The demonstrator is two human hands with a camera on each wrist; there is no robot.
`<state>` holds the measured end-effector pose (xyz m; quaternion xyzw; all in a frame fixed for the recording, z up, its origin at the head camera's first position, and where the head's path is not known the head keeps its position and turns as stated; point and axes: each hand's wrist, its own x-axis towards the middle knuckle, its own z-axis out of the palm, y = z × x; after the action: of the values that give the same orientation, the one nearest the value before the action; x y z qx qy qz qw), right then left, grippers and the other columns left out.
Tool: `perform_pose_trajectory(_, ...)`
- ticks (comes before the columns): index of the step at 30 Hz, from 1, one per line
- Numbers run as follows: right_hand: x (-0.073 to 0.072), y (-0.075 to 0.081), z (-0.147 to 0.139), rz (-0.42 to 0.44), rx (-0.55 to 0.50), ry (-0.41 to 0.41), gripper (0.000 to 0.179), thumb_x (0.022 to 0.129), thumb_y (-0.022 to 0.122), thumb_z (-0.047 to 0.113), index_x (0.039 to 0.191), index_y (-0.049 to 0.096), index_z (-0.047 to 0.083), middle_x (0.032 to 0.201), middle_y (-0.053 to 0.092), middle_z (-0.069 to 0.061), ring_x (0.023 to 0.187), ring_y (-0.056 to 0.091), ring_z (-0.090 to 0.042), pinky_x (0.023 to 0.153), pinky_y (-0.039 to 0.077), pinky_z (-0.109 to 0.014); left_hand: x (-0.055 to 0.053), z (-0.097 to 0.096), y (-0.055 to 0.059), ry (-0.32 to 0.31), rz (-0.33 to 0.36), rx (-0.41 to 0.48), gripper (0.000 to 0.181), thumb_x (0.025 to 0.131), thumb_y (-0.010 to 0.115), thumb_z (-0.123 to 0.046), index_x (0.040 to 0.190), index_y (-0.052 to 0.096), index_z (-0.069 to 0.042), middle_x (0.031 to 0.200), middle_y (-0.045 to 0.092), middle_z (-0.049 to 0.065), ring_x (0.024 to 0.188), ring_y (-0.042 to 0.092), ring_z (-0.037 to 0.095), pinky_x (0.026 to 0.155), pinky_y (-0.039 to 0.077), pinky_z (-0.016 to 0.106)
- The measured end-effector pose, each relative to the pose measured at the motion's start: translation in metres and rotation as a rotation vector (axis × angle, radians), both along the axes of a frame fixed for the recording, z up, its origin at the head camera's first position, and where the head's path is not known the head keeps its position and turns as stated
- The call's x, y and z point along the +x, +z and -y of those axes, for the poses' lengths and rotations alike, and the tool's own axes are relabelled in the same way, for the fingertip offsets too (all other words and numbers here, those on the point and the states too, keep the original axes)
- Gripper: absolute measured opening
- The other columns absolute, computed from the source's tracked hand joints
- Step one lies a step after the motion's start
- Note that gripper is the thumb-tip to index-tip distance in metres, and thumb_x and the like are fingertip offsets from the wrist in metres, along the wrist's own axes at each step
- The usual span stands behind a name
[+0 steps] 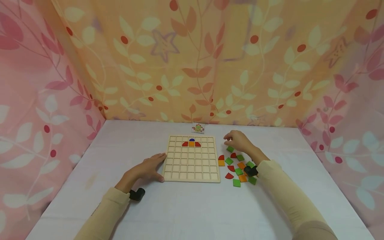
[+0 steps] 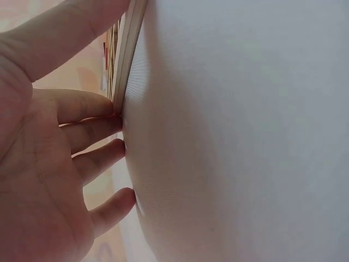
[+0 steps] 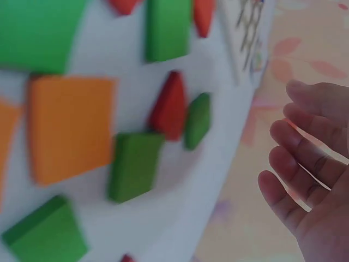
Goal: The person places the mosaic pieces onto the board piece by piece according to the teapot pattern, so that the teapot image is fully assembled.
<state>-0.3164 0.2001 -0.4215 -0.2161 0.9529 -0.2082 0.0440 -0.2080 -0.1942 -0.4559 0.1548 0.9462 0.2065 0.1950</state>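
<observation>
While the left hand [image 1: 147, 167] is resting along the near side of the gridded board [image 1: 192, 168], the right hand [image 1: 239, 141] is hovering beyond the board's other side, as the head view is showing. Just beneath the right fingertips a green tile [image 1: 230, 149] is lying on the table, and more loose pieces are spreading below the wrist. A blue piece [image 1: 192, 140], an orange square [image 1: 191, 144] and two red quarter-rounds [image 1: 185, 144] are sitting in the board's upper cells, between the hands, with a picture card [image 1: 198, 127] lying past them.

From the left wrist, the thumb and fingers are standing spread and nearly straight, clamping nothing; the thumb and index finger are meeting the board's edge, which is probably bracing enough. Pressing harder would be risking a shift of the whole grid.

From the right wrist, the fingers are curving loosely, no piece showing among them. Below them, the green tile is lying close to a red piece [image 3: 169, 106], and a larger-looking orange tile [image 3: 73, 131] farther off. Pinching one piece by opposite edges, without nudging its neighbours, would be serving best.
</observation>
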Motion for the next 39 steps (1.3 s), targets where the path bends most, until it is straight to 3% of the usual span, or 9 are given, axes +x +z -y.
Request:
perform_pose_trajectory(14, 0.000, -0.026, -0.019, 0.125, 0.065, -0.095, 0.032, 0.085, 0.073, 0.019, 0.109, 0.071, -0.002, 0.091, 0.067, -0.011, 0.078, 0.056, -0.021, 0.076, 0.052, -0.035, -0.001, 0.000, -0.001, -0.008, -0.012, 0.005, 0.102, 0.074, 0.084, -0.031, 0.153, 0.026, -0.002, 0.161, 0.024, 0.016, 0.149, 0.020, 0.038, 0.117, 0.021, 0.061)
perform_pose_trajectory(26, -0.001, -0.028, -0.017, 0.176, 0.088, -0.125, 0.033, 0.086, 0.073, 0.019, 0.111, 0.070, -0.001, 0.093, 0.066, -0.011, 0.079, 0.055, -0.021, 0.077, 0.053, -0.035, 0.000, 0.001, 0.000, -0.004, -0.006, 0.022, 0.101, 0.074, 0.084, -0.030, 0.153, 0.027, -0.003, 0.161, 0.024, 0.016, 0.149, 0.020, 0.038, 0.117, 0.021, 0.061)
perform_pose_trajectory(39, 0.001, -0.028, -0.015, 0.148, 0.098, -0.115, 0.032, 0.085, 0.074, 0.019, 0.111, 0.071, 0.000, 0.094, 0.066, -0.011, 0.080, 0.054, -0.021, 0.080, 0.053, -0.036, 0.001, 0.000, 0.001, 0.004, -0.010, 0.014, 0.100, 0.075, 0.084, -0.028, 0.153, 0.027, -0.003, 0.161, 0.024, 0.016, 0.149, 0.020, 0.038, 0.116, 0.022, 0.061)
